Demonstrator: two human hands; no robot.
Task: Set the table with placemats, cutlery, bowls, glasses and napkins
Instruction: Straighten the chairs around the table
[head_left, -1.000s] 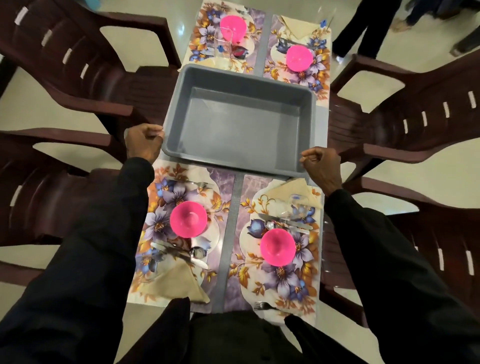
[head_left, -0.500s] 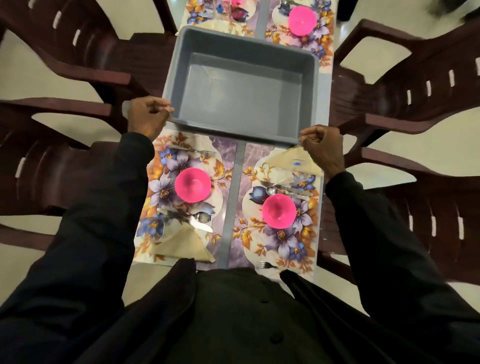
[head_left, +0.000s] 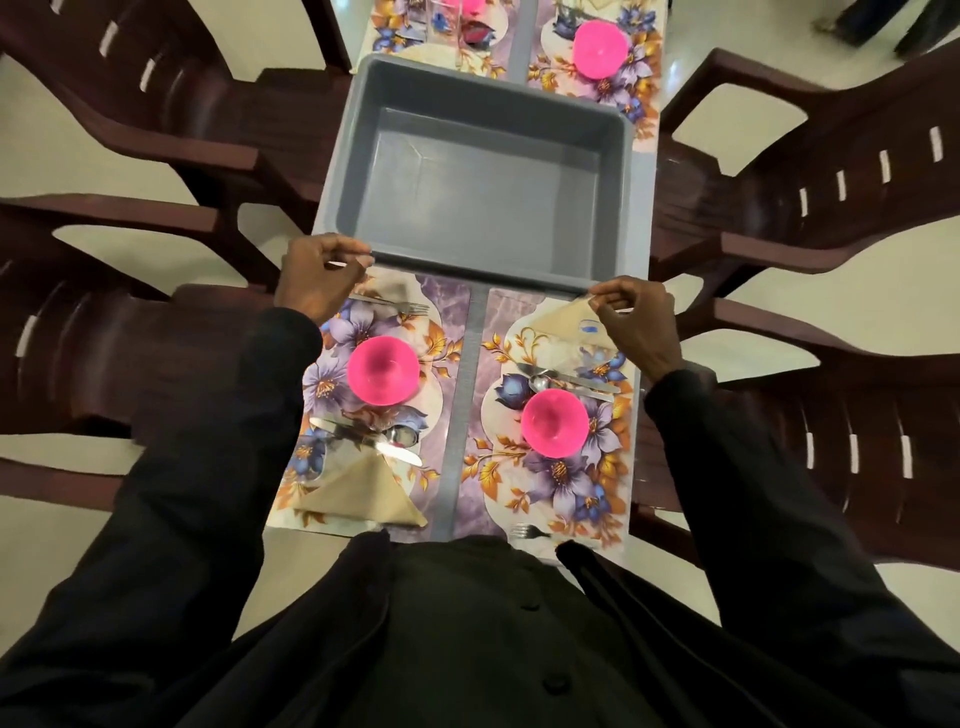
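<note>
My left hand (head_left: 322, 280) and right hand (head_left: 636, 325) still clench the near corners of the gray tub (head_left: 358, 171). The tub looks slightly larger in view than half a second ago, and the left hand now sits lower on its corner. The placemats (head_left: 452, 312), pink bowls (head_left: 383, 370), cutlery (head_left: 397, 452) and napkins (head_left: 363, 493) lie unmoved on the table, nearer me than the tub and beyond it.

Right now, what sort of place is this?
Probably a dining area; home or hall, cannot tell. Place settings of floral placemats, pink plastic bowls, steel cutlery and folded beige napkins lie at both ends of a grey rectangular plastic tub, and dark brown slatted plastic armchairs stand at both sides.
</note>
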